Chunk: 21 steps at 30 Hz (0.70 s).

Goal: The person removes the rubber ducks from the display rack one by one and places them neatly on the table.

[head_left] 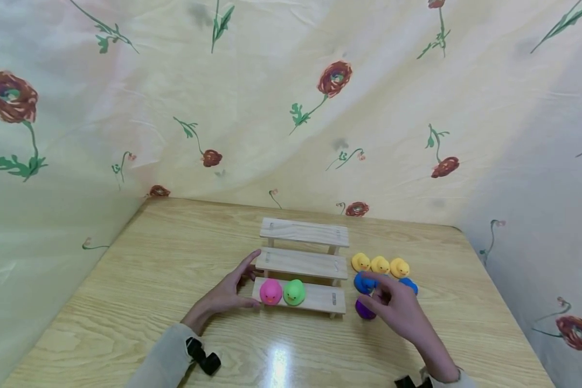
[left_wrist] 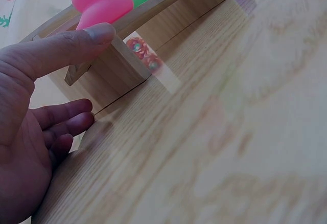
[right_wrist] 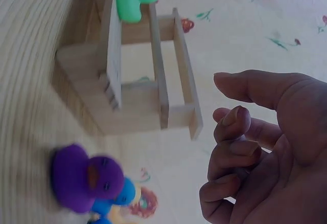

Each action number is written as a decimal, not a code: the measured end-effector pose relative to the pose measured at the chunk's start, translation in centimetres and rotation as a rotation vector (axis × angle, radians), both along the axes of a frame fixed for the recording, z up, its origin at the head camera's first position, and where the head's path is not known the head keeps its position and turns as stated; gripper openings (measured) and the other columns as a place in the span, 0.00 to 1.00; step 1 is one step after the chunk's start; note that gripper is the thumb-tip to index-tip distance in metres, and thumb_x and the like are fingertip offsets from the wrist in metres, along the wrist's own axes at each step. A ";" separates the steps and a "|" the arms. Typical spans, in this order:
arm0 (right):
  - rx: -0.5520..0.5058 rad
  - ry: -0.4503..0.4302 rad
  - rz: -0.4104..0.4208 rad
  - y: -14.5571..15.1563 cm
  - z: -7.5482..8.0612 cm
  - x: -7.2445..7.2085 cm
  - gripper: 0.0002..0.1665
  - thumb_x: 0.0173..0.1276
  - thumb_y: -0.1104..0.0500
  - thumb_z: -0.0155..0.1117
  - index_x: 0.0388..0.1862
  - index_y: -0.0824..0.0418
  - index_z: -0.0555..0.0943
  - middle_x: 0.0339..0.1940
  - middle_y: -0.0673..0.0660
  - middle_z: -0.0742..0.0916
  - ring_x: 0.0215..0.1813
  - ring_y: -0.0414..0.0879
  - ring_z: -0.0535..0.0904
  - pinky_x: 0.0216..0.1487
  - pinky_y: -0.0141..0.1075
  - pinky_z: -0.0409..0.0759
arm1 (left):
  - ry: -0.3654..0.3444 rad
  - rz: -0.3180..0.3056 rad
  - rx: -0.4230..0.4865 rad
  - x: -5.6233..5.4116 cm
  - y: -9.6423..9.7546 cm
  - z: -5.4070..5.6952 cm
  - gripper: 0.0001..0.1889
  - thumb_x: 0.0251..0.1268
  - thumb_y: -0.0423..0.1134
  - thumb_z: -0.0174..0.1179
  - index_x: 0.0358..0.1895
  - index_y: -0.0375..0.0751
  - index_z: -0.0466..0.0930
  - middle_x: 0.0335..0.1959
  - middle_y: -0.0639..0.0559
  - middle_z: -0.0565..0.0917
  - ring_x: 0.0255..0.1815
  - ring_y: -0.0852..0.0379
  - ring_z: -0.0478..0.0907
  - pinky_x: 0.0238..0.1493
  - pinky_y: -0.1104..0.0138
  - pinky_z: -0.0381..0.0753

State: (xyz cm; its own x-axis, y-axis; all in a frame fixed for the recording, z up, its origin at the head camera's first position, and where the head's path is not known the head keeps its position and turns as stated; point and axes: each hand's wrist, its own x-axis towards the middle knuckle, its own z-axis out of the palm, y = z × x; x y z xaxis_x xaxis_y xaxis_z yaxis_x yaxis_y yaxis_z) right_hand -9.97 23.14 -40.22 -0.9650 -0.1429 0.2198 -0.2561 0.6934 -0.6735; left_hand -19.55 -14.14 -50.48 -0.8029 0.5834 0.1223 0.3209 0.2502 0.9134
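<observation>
A three-step wooden rack (head_left: 303,264) stands mid-table. A pink rubber duck (head_left: 270,291) and a green rubber duck (head_left: 294,292) sit side by side on its lowest step. My left hand (head_left: 225,293) spans the rack's left end, thumb (left_wrist: 97,34) by the lowest step's edge and the other fingers near the side panel. To the rack's right, my right hand (head_left: 399,307) hovers over more ducks, its fingers loosely bent and holding nothing. Partly under it are a purple duck (head_left: 365,309) and blue ducks (head_left: 362,282); the purple duck (right_wrist: 84,178) shows whole in the right wrist view.
Three yellow ducks (head_left: 380,264) form a row behind the blue ones, right of the rack. The wood-grain table (head_left: 174,242) meets a flower-printed cloth (head_left: 252,108) at the back and sides.
</observation>
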 end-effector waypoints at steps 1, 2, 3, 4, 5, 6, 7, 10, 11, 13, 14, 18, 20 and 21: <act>-0.007 0.001 0.012 -0.3 0.1 -0.1 0.23 0.62 0.64 0.72 0.57 0.63 0.82 0.19 0.43 0.75 0.19 0.30 0.65 0.20 0.30 0.67 | 0.002 0.000 0.000 0.0 0.0 0.0 0.60 0.51 0.42 0.78 0.82 0.62 0.42 0.62 0.43 0.74 0.56 0.54 0.71 0.61 0.65 0.69; -0.011 0.004 0.025 -0.6 0.2 -0.2 0.23 0.63 0.63 0.72 0.57 0.63 0.82 0.19 0.43 0.75 0.19 0.30 0.65 0.20 0.30 0.67 | 0.002 0.001 -0.002 0.0 0.0 0.0 0.60 0.51 0.43 0.78 0.82 0.62 0.42 0.62 0.43 0.74 0.56 0.54 0.71 0.61 0.65 0.69; -0.017 0.007 0.039 -1.0 0.3 -0.3 0.23 0.63 0.64 0.72 0.57 0.63 0.82 0.18 0.43 0.75 0.19 0.30 0.65 0.20 0.30 0.67 | 0.001 0.002 -0.001 0.0 0.0 0.0 0.60 0.51 0.43 0.78 0.82 0.63 0.42 0.62 0.43 0.74 0.56 0.54 0.71 0.61 0.65 0.69; -0.018 0.007 0.050 -1.3 0.3 -0.4 0.23 0.63 0.63 0.72 0.58 0.63 0.82 0.19 0.43 0.75 0.19 0.30 0.65 0.21 0.30 0.67 | 0.000 0.002 -0.001 0.0 0.0 0.0 0.60 0.51 0.43 0.78 0.82 0.63 0.42 0.62 0.43 0.74 0.56 0.54 0.71 0.60 0.65 0.69; -0.019 0.006 0.059 -1.6 0.4 -0.5 0.23 0.64 0.63 0.72 0.58 0.62 0.82 0.18 0.43 0.75 0.19 0.30 0.65 0.21 0.30 0.67 | -0.002 0.002 -0.002 0.0 0.0 0.0 0.60 0.51 0.43 0.78 0.82 0.63 0.42 0.62 0.44 0.74 0.56 0.54 0.71 0.60 0.65 0.69; -0.020 0.001 0.066 -1.9 0.4 -0.6 0.23 0.64 0.63 0.72 0.58 0.62 0.82 0.18 0.43 0.75 0.19 0.30 0.65 0.21 0.29 0.68 | -0.005 0.003 -0.001 0.0 0.0 0.0 0.60 0.51 0.43 0.78 0.82 0.63 0.42 0.62 0.44 0.75 0.56 0.54 0.71 0.60 0.65 0.69; -0.021 -0.006 0.068 -2.2 0.4 -0.7 0.23 0.63 0.62 0.72 0.58 0.61 0.82 0.18 0.43 0.75 0.19 0.30 0.65 0.21 0.29 0.68 | -0.005 0.002 -0.001 0.0 0.0 0.0 0.60 0.51 0.43 0.78 0.82 0.63 0.42 0.62 0.44 0.75 0.56 0.54 0.71 0.60 0.65 0.69; -0.022 -0.020 0.079 -3.1 0.5 -1.1 0.23 0.63 0.62 0.72 0.57 0.61 0.82 0.19 0.44 0.76 0.19 0.31 0.66 0.22 0.29 0.68 | -0.008 0.000 0.000 0.0 0.0 0.1 0.60 0.51 0.43 0.78 0.82 0.63 0.42 0.62 0.44 0.75 0.56 0.53 0.71 0.60 0.65 0.69; -0.021 -0.022 0.084 -3.4 0.4 -1.2 0.23 0.63 0.62 0.73 0.57 0.61 0.82 0.19 0.44 0.76 0.20 0.31 0.66 0.22 0.29 0.68 | -0.009 0.000 -0.001 0.0 0.0 0.1 0.60 0.51 0.43 0.78 0.82 0.63 0.42 0.62 0.44 0.74 0.56 0.53 0.71 0.60 0.65 0.69; -0.024 -0.035 0.094 -4.0 0.4 -1.4 0.23 0.63 0.61 0.73 0.57 0.60 0.82 0.19 0.44 0.77 0.21 0.31 0.67 0.23 0.29 0.68 | -0.011 0.000 -0.001 0.0 0.0 0.1 0.60 0.51 0.43 0.78 0.82 0.64 0.42 0.62 0.44 0.74 0.56 0.53 0.71 0.61 0.64 0.69; -0.029 -0.044 0.103 -4.3 0.3 -1.5 0.23 0.63 0.61 0.73 0.57 0.61 0.82 0.19 0.44 0.77 0.21 0.31 0.67 0.23 0.29 0.68 | -0.011 0.001 -0.002 0.0 0.0 0.1 0.60 0.51 0.43 0.78 0.82 0.64 0.42 0.62 0.44 0.74 0.57 0.53 0.71 0.61 0.64 0.69; -0.041 -0.082 0.133 -5.7 -0.1 -1.8 0.23 0.63 0.61 0.72 0.58 0.61 0.82 0.19 0.44 0.77 0.21 0.31 0.67 0.24 0.29 0.68 | -0.010 0.000 -0.001 0.0 0.0 0.1 0.60 0.51 0.43 0.78 0.82 0.64 0.42 0.62 0.43 0.73 0.56 0.53 0.71 0.61 0.64 0.69; -0.043 -0.097 0.149 -6.3 -0.3 -1.9 0.23 0.63 0.61 0.72 0.58 0.62 0.82 0.19 0.44 0.77 0.21 0.30 0.66 0.23 0.28 0.69 | -0.006 -0.001 0.000 0.0 0.0 0.0 0.60 0.51 0.42 0.78 0.82 0.63 0.42 0.62 0.43 0.74 0.56 0.54 0.71 0.61 0.65 0.69; -0.043 -0.102 0.156 -6.6 -0.4 -2.0 0.23 0.64 0.61 0.72 0.58 0.62 0.82 0.19 0.44 0.77 0.21 0.30 0.67 0.23 0.28 0.69 | -0.006 -0.001 0.001 0.0 0.0 0.0 0.60 0.51 0.42 0.78 0.82 0.63 0.42 0.61 0.43 0.74 0.56 0.54 0.70 0.60 0.65 0.69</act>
State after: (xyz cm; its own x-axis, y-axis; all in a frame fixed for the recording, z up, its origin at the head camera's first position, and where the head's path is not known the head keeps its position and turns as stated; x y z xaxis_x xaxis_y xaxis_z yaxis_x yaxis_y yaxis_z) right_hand -11.96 16.58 -40.66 -0.9496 -0.2848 0.1312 -0.2869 0.6209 -0.7295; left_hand -19.56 -14.13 -50.45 -0.8032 0.5839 0.1176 0.3152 0.2492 0.9157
